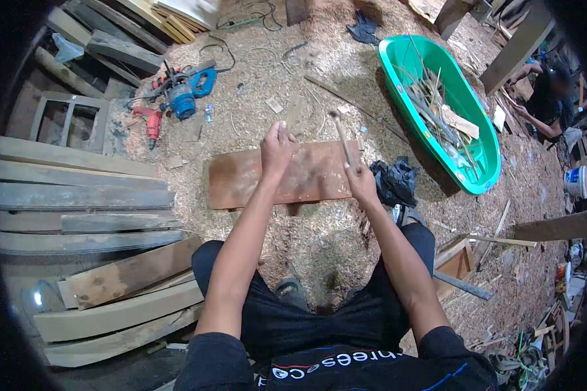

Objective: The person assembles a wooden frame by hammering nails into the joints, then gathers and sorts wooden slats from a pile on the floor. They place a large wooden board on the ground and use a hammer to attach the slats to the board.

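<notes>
A reddish-brown wooden board (pixel 316 171) lies crosswise in front of me. Over its left half, my left hand (pixel 277 150) is closed around a small piece of wood (pixel 296 116), whose pale end sticks out beyond the fingers. At the board's right end, my right hand (pixel 361 182) grips the handle of a hammer (pixel 343 140), its small dark head raised and pointing away from me. The hammer head is apart from the wood piece. Fingers of my left hand hide part of what it holds.
A green tub (pixel 388 65) with wood scraps stands at the upper right, beside a black plastic bag (pixel 394 181). Blue (pixel 181 103) and red (pixel 151 125) power tools lie upper left. Planks (pixel 78 195) line the left. Another person (pixel 548 98) sits far right.
</notes>
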Demonstrator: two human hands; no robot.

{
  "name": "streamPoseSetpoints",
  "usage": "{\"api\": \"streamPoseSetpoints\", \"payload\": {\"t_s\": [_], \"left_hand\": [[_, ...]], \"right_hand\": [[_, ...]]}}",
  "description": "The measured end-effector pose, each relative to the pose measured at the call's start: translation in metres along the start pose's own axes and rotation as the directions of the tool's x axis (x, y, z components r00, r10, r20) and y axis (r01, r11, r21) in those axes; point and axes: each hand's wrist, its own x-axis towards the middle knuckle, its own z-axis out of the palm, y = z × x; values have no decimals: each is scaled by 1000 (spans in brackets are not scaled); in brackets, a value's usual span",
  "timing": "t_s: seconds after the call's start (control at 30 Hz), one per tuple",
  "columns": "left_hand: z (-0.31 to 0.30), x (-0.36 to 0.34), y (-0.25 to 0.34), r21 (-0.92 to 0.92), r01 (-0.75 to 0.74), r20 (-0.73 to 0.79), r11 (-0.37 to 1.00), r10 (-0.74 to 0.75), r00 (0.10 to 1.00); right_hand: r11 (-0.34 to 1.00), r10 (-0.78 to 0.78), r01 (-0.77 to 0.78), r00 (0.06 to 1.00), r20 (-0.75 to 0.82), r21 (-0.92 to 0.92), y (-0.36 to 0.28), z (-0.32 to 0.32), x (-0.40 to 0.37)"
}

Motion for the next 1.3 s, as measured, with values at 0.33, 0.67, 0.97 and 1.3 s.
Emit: {"api": "streamPoseSetpoints", "payload": {"t_s": [0.33, 0.67, 0.97, 1.3], "left_hand": [[5, -52, 36, -478, 234, 227, 846, -138, 964], [25, -77, 56, -264, -151, 312, 953, 232, 921], [16, -72, 38, -243, -142, 461, 960, 243, 853], [-18, -58, 40, 188, -210, 601, 960, 57, 798]], "right_hand": [[830, -176, 99, 980, 89, 548, -87, -38, -47], [795, -541, 571, 820, -184, 207, -105, -84, -48], [870, -384, 415, 909, -161, 267, -91, -73, -50], [921, -320, 314, 947, -11, 230, -72, -42, -50]]}}
